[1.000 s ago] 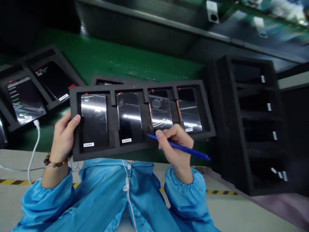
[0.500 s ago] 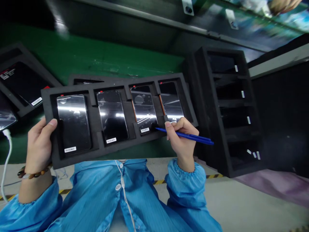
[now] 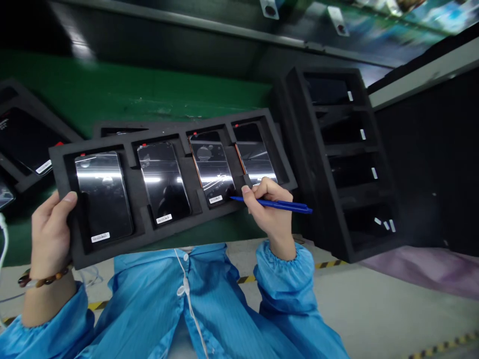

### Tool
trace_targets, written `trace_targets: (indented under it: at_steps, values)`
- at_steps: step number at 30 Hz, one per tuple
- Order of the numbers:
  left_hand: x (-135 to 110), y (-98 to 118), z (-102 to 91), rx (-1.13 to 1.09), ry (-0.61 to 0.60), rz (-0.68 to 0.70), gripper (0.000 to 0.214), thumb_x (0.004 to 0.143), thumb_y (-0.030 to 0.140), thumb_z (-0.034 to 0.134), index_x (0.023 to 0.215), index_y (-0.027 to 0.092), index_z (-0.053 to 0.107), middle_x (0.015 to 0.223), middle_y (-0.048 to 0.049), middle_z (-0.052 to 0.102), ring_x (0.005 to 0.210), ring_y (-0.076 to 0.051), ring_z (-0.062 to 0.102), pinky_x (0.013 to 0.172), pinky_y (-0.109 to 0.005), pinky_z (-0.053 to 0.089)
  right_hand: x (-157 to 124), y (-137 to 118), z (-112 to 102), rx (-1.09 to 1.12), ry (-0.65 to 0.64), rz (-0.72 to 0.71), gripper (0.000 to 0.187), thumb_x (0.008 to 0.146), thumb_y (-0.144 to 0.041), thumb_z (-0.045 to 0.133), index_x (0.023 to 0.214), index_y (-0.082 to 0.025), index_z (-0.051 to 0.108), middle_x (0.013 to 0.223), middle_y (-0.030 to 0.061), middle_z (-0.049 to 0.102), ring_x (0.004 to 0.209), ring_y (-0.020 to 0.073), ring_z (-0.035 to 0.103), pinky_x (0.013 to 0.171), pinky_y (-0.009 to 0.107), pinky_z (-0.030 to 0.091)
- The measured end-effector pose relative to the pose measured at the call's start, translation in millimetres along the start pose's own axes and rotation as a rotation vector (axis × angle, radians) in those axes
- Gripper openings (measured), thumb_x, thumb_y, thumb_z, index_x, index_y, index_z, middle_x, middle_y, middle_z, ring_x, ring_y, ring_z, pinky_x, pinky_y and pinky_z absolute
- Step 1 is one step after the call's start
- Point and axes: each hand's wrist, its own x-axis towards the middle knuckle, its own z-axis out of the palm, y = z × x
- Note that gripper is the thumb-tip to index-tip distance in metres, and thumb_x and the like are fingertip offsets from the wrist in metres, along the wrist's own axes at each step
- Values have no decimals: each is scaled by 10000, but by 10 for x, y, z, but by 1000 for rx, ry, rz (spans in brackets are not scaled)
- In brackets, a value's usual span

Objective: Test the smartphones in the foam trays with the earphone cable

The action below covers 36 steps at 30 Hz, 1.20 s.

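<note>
My left hand (image 3: 50,232) grips the left end of a long black foam tray (image 3: 112,245), thumb over its rim. The tray holds several glossy phones (image 3: 103,195) side by side, each with a small white label. My right hand (image 3: 271,209) is at the tray's right end, closed on a blue pen (image 3: 279,204) whose tip points left near the third phone (image 3: 211,169). The fingers also rest against the tray's lower edge there. Blue sleeves cover both forearms, and a bead bracelet (image 3: 39,279) sits on my left wrist.
A tall black foam rack (image 3: 337,164) with empty slots stands at the right on the green bench (image 3: 149,94). More foam trays with phones (image 3: 22,134) lie at the far left, beside a white cable (image 3: 3,234). Another tray (image 3: 112,128) lies behind the held one.
The view has swung right, so the tray and both hands sit further left in frame. My right hand has shifted along the tray's right end with the pen. The left grip is unchanged.
</note>
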Motion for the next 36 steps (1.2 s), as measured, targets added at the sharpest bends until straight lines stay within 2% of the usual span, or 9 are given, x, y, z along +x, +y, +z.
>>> trace_targets:
  at_steps: [2,6,8,13,19,27,33,36]
  values:
    - [-13,31,23,6,17,-5,526,502,612,945,821,219,799,752,20,767,785,-271,708,812,-397,637,11,13,-53,18,55,-4,508,1025,-420,791,690,-264,443,514,-89,521,431,106,485,508,284,417]
    - [-56,114,74,14,45,-33,570,425,654,962,744,231,752,693,18,735,840,-299,730,797,-407,655,63,115,-276,-46,326,6,457,998,-400,813,703,-269,490,495,-98,515,413,115,504,508,282,439]
    - [-74,148,92,17,45,-35,580,414,662,961,734,234,736,683,17,725,870,-307,738,788,-407,661,97,192,-399,-96,400,12,454,978,-402,828,706,-280,485,485,-97,504,402,128,496,487,291,422]
    - [-81,164,98,32,52,-21,554,422,663,933,705,241,711,644,26,696,870,-306,740,793,-409,665,157,332,-550,-107,402,33,444,938,-357,824,701,-299,453,479,-86,506,395,148,490,441,298,371]
    - [-56,124,78,41,36,-8,529,458,650,920,717,243,704,623,43,680,841,-291,736,767,-393,663,163,323,-543,-116,395,64,381,904,-264,763,685,-290,452,478,-92,502,395,136,499,445,279,375]
    - [-75,143,91,22,52,-17,569,401,634,969,731,231,738,646,34,706,871,-299,739,806,-386,668,157,284,-524,-127,406,106,381,888,-234,728,671,-293,420,472,-88,519,391,133,494,445,276,377]
    - [-11,52,36,7,30,-40,546,432,582,965,793,226,766,722,35,762,875,-306,763,844,-404,673,141,271,-515,-118,391,78,453,919,-283,779,663,-278,405,471,-103,489,395,115,486,498,273,440]
    - [-20,83,23,25,23,-48,517,440,567,944,796,234,771,744,36,787,914,-327,780,859,-423,678,88,247,-509,-100,463,77,422,989,-435,788,736,-264,497,508,-83,580,416,133,556,486,267,451]
